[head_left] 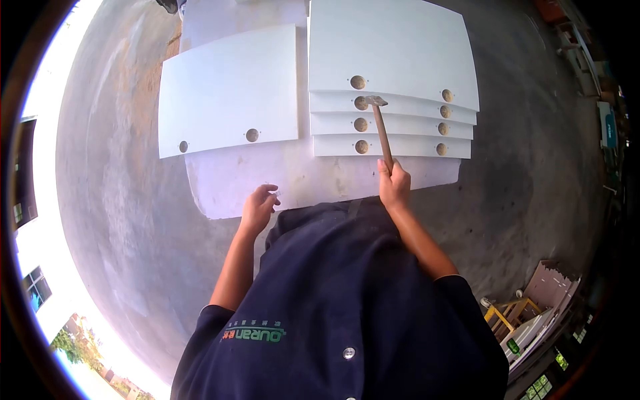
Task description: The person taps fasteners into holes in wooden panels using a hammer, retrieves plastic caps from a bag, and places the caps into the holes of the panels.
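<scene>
My right hand [395, 185] is closed around the wooden handle of a hammer [382, 130]. The hammer's head is up, over the front edges of the stacked white panels [393, 50]. Each stacked panel has round holes cut near its front edge. My left hand [259, 208] is over the front of the table, below a separate white panel [230, 87] with two round holes. Its fingers are curled together at the tips, with a small pale glint by them too tiny to name.
The panels lie on a pale worktable [293, 175] with a worn top. Grey concrete floor [127, 200] surrounds it. At the lower right are a yellow frame [510, 313] and leaning boards [548, 287]. Shelving and other items line the far right.
</scene>
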A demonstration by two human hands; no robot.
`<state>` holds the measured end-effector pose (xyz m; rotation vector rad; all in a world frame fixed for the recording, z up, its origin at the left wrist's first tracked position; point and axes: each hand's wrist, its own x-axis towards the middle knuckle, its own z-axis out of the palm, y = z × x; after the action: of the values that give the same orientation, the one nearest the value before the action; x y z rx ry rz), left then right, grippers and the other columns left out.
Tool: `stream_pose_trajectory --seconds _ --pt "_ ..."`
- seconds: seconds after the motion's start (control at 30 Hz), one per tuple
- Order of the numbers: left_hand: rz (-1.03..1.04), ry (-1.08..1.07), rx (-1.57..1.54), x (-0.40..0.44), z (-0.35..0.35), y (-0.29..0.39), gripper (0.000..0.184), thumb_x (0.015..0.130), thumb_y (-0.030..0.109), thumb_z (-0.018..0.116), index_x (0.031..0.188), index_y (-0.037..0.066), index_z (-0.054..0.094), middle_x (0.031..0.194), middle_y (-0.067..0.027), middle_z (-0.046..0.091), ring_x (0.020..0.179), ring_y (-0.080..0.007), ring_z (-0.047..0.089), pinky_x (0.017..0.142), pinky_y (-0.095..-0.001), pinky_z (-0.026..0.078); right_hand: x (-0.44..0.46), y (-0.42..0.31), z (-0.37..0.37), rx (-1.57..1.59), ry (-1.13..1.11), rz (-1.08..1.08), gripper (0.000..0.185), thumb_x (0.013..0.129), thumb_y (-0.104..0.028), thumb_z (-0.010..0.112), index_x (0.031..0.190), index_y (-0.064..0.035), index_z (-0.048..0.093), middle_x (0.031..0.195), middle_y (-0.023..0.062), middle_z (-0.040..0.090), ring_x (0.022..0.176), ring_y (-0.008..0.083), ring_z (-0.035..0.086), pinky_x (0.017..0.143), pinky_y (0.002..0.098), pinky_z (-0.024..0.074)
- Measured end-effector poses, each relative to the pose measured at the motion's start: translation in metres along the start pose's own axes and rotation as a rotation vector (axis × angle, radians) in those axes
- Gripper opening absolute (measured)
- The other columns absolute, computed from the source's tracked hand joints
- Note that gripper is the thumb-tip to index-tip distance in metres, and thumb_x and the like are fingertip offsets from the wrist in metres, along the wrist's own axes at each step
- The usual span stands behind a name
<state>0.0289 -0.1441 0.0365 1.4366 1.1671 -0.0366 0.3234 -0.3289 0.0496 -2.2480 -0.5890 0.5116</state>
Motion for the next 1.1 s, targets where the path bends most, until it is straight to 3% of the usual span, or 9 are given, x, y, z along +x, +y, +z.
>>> stream_pose_trajectory --seconds 0.07,0.23,0.4,0.53,0.63,0.77,0.9,1.03,1.1 --pt "0.000 -0.005 -0.003 0.002 -0.001 -0.001 0.028 0.093 0.007 0.054 0.119 -0.002 0.060 0.085 -0.0070 0.067 0.074 -0.0113 0.059 0.065 -0.0255 0.049 -0.006 0.005 0.000 -0.025 -0.019 -0.098 0.032 0.096 -0.032 0.061 0.083 -0.0029 0.060 0.065 0.0199 0.061 0.065 0.0436 0.062 0.058 0.0493 0.0451" --pt "-0.020 -0.005 -0.014 0.001 -0.004 -0.001 0.027 0.094 0.008 0.054 0.119 -0.002 0.060 0.085 -0.0070 0.067 0.075 -0.0114 0.059 0.066 -0.0259 0.049 -0.022 0.021 0.014 -0.248 -0.127 -0.037 0.035 0.095 -0.034 0.061 0.081 -0.0027 0.058 0.068 0.0219 0.063 0.070 0.0460 0.062 0.060 0.0523 0.0467" --pt "-0.014 -0.023 -0.008 0.002 -0.006 0.000 0.028 0.094 0.008 0.054 0.119 -0.002 0.060 0.086 -0.0070 0.067 0.075 -0.0114 0.059 0.066 -0.0256 0.049 -0.022 0.012 0.012 -0.052 -0.107 0.027 0.037 0.095 -0.037 0.060 0.080 -0.0027 0.059 0.072 0.0239 0.064 0.073 0.0479 0.062 0.063 0.0545 0.0474" --pt "-0.027 -0.031 0.024 0.005 -0.006 0.010 0.028 0.094 0.007 0.054 0.119 -0.003 0.060 0.086 -0.0071 0.067 0.074 -0.0113 0.059 0.066 -0.0254 0.049 -0.023 0.025 0.017 -0.234 -0.102 -0.009 0.038 0.095 -0.038 0.060 0.079 -0.0028 0.058 0.069 0.0233 0.063 0.070 0.0464 0.062 0.060 0.0527 0.0467" --pt "0.020 0.007 -0.002 0.009 -0.005 0.001 0.030 0.090 0.012 0.055 0.116 -0.001 0.063 0.085 -0.0109 0.071 0.070 -0.0156 0.063 0.066 -0.0292 0.052 -0.026 0.027 0.015 -0.161 -0.094 -0.014 0.038 0.095 -0.037 0.060 0.079 -0.0025 0.058 0.069 0.0230 0.063 0.070 0.0460 0.062 0.059 0.0520 0.0463" --pt "0.033 -0.005 0.008 0.010 -0.006 -0.006 0.030 0.090 0.012 0.056 0.116 -0.001 0.063 0.084 -0.0106 0.071 0.071 -0.0157 0.063 0.066 -0.0292 0.052 -0.035 0.020 -0.004 -0.008 -0.049 -0.064 0.032 0.094 -0.030 0.064 0.080 -0.0020 0.059 0.066 0.0225 0.060 0.066 0.0448 0.061 0.055 0.0471 0.0451" --pt "0.017 -0.009 0.032 0.009 -0.005 -0.004 0.030 0.090 0.012 0.056 0.116 -0.001 0.063 0.084 -0.0108 0.071 0.070 -0.0160 0.063 0.066 -0.0293 0.052 -0.049 0.041 -0.015 -0.039 -0.130 -0.095 0.031 0.094 -0.031 0.063 0.081 -0.0030 0.059 0.067 0.0224 0.061 0.068 0.0452 0.062 0.056 0.0486 0.0459" --pt "0.014 -0.031 0.076 0.007 -0.004 0.004 0.031 0.089 0.012 0.056 0.116 -0.001 0.063 0.084 -0.0112 0.071 0.069 -0.0164 0.063 0.066 -0.0298 0.052 -0.054 0.057 -0.007 -0.309 -0.235 -0.035 0.036 0.094 -0.036 0.061 0.080 -0.0035 0.058 0.067 0.0227 0.062 0.069 0.0464 0.062 0.058 0.0527 0.0463" --pt "0.021 -0.025 0.086 0.009 -0.006 0.009 0.030 0.089 0.012 0.056 0.116 -0.001 0.063 0.083 -0.0113 0.071 0.069 -0.0165 0.064 0.066 -0.0300 0.052 -0.052 0.054 -0.006 -0.197 -0.192 -0.044 0.037 0.094 -0.037 0.061 0.080 -0.0031 0.058 0.068 0.0232 0.062 0.071 0.0471 0.062 0.059 0.0536 0.0465"
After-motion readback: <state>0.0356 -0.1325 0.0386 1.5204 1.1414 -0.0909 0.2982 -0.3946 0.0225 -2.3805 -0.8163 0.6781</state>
